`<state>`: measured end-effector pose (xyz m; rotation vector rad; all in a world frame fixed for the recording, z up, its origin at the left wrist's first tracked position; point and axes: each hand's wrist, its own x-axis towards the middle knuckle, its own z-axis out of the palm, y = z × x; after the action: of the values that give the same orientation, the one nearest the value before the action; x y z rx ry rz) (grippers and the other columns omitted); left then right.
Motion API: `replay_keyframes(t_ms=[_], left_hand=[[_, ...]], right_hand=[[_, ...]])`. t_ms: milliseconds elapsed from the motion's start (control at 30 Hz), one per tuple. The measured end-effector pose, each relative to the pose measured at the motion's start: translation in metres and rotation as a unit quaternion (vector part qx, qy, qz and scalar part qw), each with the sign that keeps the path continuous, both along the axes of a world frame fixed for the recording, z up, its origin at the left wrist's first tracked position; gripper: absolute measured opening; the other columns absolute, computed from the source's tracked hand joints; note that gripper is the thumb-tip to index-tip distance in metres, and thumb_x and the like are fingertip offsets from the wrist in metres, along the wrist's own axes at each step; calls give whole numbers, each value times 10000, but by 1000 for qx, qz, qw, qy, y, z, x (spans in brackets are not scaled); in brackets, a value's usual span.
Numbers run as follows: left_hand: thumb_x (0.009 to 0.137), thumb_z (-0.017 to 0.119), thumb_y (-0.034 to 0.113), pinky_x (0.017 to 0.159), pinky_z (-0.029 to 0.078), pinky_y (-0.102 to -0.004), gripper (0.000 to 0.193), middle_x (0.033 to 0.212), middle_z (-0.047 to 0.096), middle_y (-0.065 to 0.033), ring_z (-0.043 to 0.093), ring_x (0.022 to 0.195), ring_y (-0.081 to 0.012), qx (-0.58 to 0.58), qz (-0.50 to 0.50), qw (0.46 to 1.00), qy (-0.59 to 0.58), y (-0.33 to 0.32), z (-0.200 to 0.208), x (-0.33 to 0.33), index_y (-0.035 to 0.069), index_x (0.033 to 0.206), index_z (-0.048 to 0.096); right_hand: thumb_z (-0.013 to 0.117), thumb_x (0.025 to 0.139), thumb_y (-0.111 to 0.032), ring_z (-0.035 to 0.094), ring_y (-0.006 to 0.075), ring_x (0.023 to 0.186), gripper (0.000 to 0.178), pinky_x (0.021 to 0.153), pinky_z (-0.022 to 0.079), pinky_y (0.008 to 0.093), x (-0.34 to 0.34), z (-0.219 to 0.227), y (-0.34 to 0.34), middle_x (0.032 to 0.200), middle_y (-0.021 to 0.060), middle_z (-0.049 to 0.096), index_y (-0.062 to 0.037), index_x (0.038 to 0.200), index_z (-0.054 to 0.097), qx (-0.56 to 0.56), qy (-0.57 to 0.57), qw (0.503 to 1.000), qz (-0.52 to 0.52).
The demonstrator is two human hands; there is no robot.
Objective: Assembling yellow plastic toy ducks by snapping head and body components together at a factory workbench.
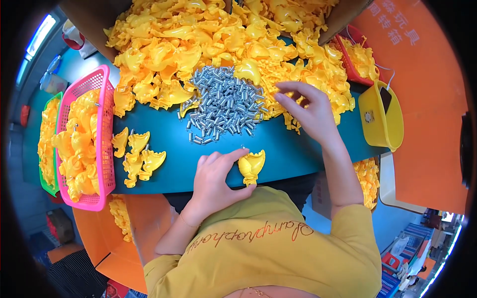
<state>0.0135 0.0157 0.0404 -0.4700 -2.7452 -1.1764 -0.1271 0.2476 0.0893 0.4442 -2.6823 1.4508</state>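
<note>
My left hand [211, 179] grips a yellow plastic shell piece [252, 166] between thumb and fingers, at the near edge of the teal table. A small metal bit shows at the top of that piece, by the fingertips. My right hand [313, 111] is raised over the right part of the yellow pile; its thumb and forefinger are apart, with nothing visible between them. Between the hands and the far pile of yellow shell pieces [164, 54] lies a heap of small silver metal cylinders [223, 102]. Several yellow pieces [134, 161] with metal bits lie left of my left hand.
A pink basket [105, 149] of yellow parts stands at the left, beside a green basket [51, 188]. A yellow bin [375, 121] holding a dark object sits on the right edge, near a red basket [348, 62]. Cardboard walls [92, 25] flank the pile.
</note>
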Motion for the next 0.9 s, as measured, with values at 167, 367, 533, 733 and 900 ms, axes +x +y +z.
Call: replay_keyframes(t_ms=[167,367,533,733,900], left_hand=[[644,903,282,777,400,-349,712,961,679,9,574,820,-202,17,1,1000,3,2,1,0,162,1295,641],[643,903,280,766,396,-346,714,969,679,14,575,813,-197,14,-2,1000,5,1,2,0,162,1298,643],[643,904,277,765,393,-346,714,981,680,18,575,810,-191,15,0,1000,0,0,2,1,163,1298,644],[606,924,258,785,410,-328,751,941,642,11,563,793,-174,9,-9,1000,10,0,1,0,154,1300,656],[607,925,251,798,416,-331,736,935,642,10,569,793,-175,20,-11,1000,17,0,0,1,154,1288,662]], right_hand=[[834,836,-217,568,111,707,492,672,509,277,-33,-4,-29,993,43,712,-87,1285,681,76,29,996,36],[800,853,-141,667,224,835,296,744,542,333,-45,-16,-28,969,78,716,-86,1140,753,178,302,933,81],[799,841,-70,684,221,859,224,763,532,333,-35,0,-14,947,74,727,-77,1064,771,114,414,902,-29],[751,919,-110,628,65,754,160,645,493,244,5,-4,7,879,6,709,-26,1054,725,-172,-113,978,-9],[761,924,-171,578,54,616,240,558,465,215,13,-23,13,785,2,673,25,1038,681,-91,-309,945,53]])
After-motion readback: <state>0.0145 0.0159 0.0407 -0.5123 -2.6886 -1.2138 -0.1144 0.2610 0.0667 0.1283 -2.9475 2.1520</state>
